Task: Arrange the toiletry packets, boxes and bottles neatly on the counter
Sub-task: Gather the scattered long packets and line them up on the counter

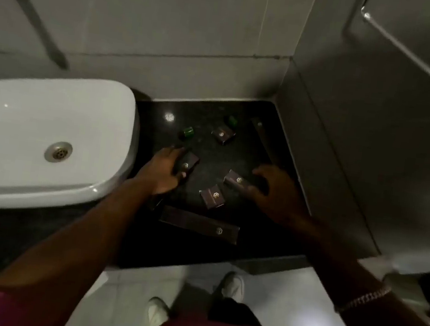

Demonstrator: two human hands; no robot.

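Observation:
Dark brown toiletry boxes lie scattered on the black counter (224, 256). My left hand (160, 172) is closed around one small box (188, 163) beside the basin. My right hand (272, 191) grips another box (236, 180) at its right end. A small square box (212, 196) lies between my hands. A long flat packet (199, 224) lies near the front edge. Farther back sit a box (222, 134), a long packet (261, 138) along the right wall, and two small green bottles (187, 133) (232, 121) lying on their sides.
A white basin (38, 114) with a metal drain fills the left side, and a chrome tap (25, 4) hangs above it. Tiled walls close the counter at the back and right. A metal rail (402, 42) is on the right wall. My shoes stand on the floor below.

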